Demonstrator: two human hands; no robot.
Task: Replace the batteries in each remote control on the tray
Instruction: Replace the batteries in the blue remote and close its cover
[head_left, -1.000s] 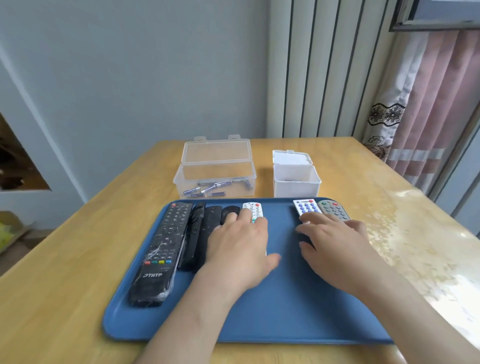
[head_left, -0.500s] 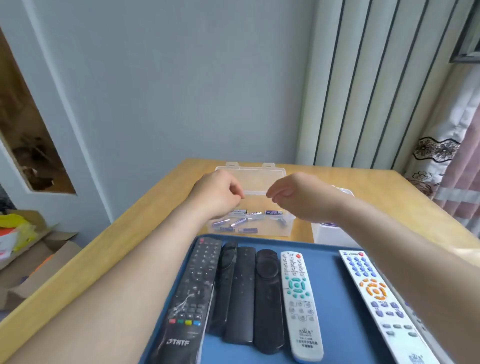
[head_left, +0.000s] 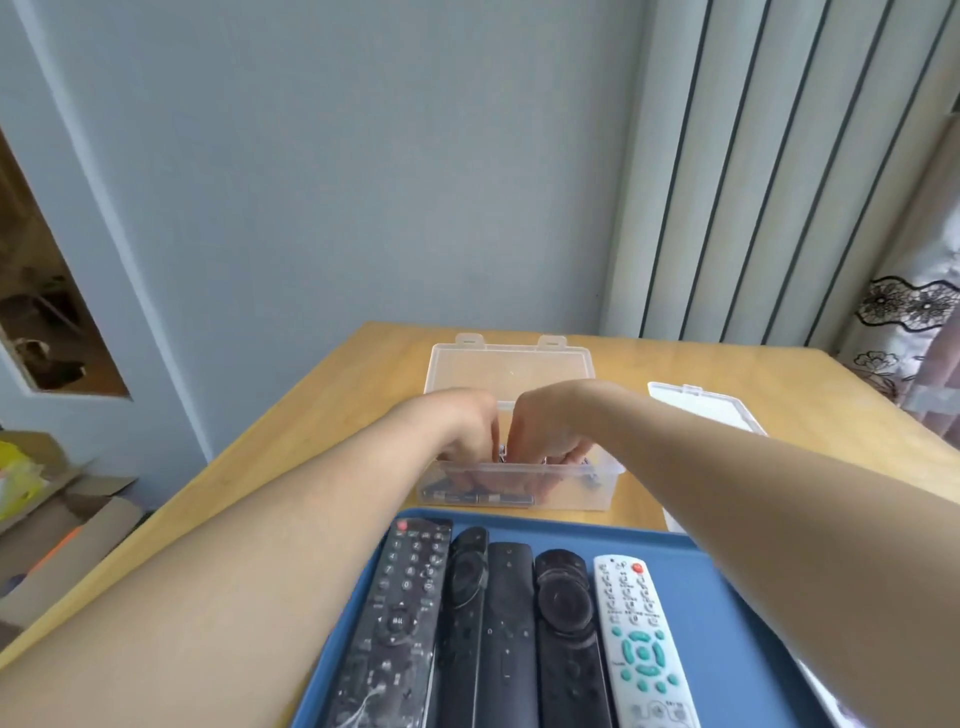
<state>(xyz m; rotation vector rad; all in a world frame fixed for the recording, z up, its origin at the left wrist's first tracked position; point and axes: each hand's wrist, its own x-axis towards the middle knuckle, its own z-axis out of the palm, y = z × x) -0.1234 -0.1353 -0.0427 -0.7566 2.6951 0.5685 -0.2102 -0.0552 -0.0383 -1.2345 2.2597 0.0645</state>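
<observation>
1. Cardboard boxes (head_left: 67, 519): on the floor, well to the left of the tray and below table level. Their contents are too blurred to list.
2. Table (head_left: 311, 441): light wood. It carries the tray and both plastic boxes.
3. Tray (head_left: 727, 654): blue, on the near part of the table. It holds a row of five remotes lying side by side, long edges touching or nearly so.
   - button remote (head_left: 395, 613): black, wrapped in clear film, at the tray's left edge.
   - first slim remote (head_left: 465, 597): black.
   - second slim remote (head_left: 506, 623): black.
   - third slim remote (head_left: 566, 623): black, with a round pad.
   - white remote (head_left: 641, 639): teal keys, red button at its far end, rightmost of the row.
4. Clear box (head_left: 587, 493): just beyond the tray's far edge, with its hinged lid (head_left: 509, 364) laid open behind it.
5. Batteries (head_left: 478, 500): several lie flat on the floor of the clear box, seen through its front wall.
6. Left hand (head_left: 462, 431): beyond the tray, dipped into the clear box with fingers curled downward. I cannot tell whether it grasps a battery.
7. Right hand (head_left: 545, 426): beside the left hand, nearly touching it, fingers down inside the same box. I cannot tell what it grasps, if anything.
8. Small box (head_left: 701, 410): beyond the tray's far right corner. Its pale lid is open, and its body and contents are hidden behind the right forearm.
9. Curtain (head_left: 909, 322): patterned, far right of the tray, past the table edge.
</observation>
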